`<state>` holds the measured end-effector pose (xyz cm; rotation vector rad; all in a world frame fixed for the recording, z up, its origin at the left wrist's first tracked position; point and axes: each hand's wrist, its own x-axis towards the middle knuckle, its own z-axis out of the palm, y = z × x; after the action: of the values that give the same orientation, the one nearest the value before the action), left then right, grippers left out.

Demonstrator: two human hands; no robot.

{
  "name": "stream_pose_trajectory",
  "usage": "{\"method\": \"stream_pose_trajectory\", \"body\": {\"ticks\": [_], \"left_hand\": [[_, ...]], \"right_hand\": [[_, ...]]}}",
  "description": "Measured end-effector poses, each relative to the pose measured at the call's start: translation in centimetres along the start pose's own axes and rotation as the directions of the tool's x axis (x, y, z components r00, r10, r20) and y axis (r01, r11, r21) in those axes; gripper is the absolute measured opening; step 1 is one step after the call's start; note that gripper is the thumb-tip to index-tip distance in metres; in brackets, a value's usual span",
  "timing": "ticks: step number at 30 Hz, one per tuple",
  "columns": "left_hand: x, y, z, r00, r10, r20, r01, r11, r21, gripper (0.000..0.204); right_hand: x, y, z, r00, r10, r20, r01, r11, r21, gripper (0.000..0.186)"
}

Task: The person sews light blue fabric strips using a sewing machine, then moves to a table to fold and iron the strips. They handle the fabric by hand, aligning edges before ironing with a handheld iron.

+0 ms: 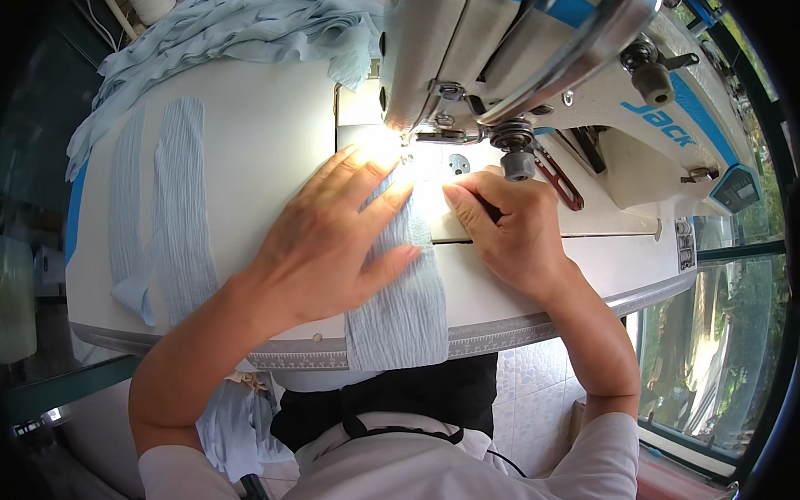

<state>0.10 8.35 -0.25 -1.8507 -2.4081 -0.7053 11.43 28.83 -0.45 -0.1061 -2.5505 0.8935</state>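
Head view: Steadying the strip for stitching

Our left hand [316, 231] presses the pale blue strip [402, 312], fingers slightly spread. The strip runs from beneath the sewing machine [428, 46] over the front edge of the table [263, 122]. Our right hand [515, 219] bunches its fingertips beside it; we cannot tell whether they pinch cloth. We should press lightly, steer straight, and leave fingertips clear of the stitching.

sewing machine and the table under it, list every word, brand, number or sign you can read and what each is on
Sewing machine: large blue lettering on its white arm, clear but not copied here.
Ruler strip along the front edge of the table: fine markings, too small to read.
Dark control panel on the machine: too small to read.
Pale blue fabric strip: no text visible.
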Motion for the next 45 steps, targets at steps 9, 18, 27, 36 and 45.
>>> {"method": "stream_pose_trajectory", "body": {"ticks": [9,18,27,36,45], "left_hand": [[-0.2,0.0,0.3,1.000,-0.003,-0.014,0.003,1.000,0.012,0.058],[-0.3,0.4,-0.1,1.000,0.003,0.016,-0.002,1.000,-0.029,0.057],[-1.0,0.6,-0.8,0.999,-0.027,-0.044,0.025,0.999,-0.033,0.045],[4.0,-2.4,-0.6,0.924,-0.363,-0.117,0.339,0.922,-0.185,0.019],[-0.1,1.0,-2.6,0.848,-0.525,-0.073,0.465,0.803,-0.373,0.017]], "right_hand": [[3.0,-0.7,-2.3,0.980,0.192,-0.059,-0.189,0.981,0.052,0.019],[2.2,-0.4,-1.6,0.972,0.183,-0.147,-0.164,0.978,0.131,0.014],[-7.4,-5.7,-4.7,0.816,-0.096,0.570,-0.207,0.872,0.443,0.021],[-16.4,0.5,2.9,0.906,0.085,0.414,-0.180,0.964,0.194,0.046],[-19.3,-3.9,5.8,0.758,0.237,0.607,-0.650,0.345,0.677,0.007]]}}
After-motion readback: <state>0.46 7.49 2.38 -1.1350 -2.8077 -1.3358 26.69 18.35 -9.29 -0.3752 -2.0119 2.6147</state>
